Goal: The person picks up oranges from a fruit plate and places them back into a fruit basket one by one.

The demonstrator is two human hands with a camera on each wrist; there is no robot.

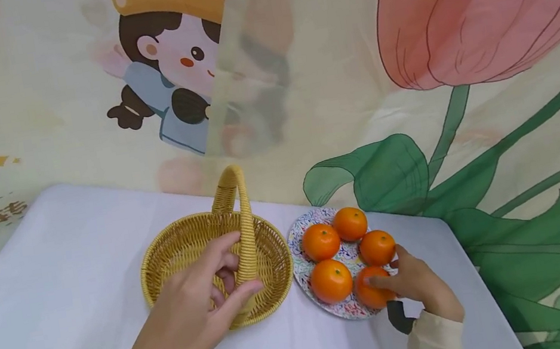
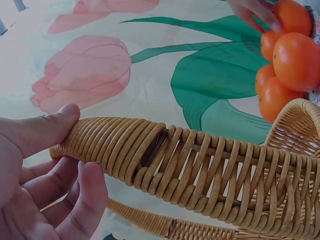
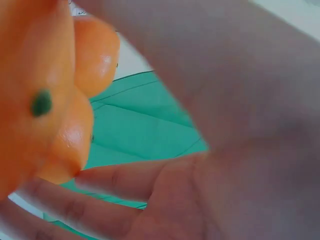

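My left hand [image 1: 189, 296] holds the arched handle [image 2: 150, 155] of a yellow wicker basket [image 1: 151, 278], thumb on one side and fingers curled on the other. Inside the basket, the woven bottom shows. To its right, several oranges sit on a round patterned plate [image 1: 295, 220]. My right hand [image 1: 421, 280] reaches over the plate's right side, its thumb on the nearest orange [image 1: 371, 296] and its other fingers on the far side of that fruit. One fingertip lies right at the neighbouring orange [image 1: 378, 247]. In the right wrist view, a large orange [image 3: 30, 60] stands close before the spread fingers.
A white cloth [image 1: 79, 247] covers the table. The plate stands close beside the basket's right rim. Behind the table hangs a printed backdrop [image 1: 340, 69] with a cartoon figure and a large pink tulip with green leaves.
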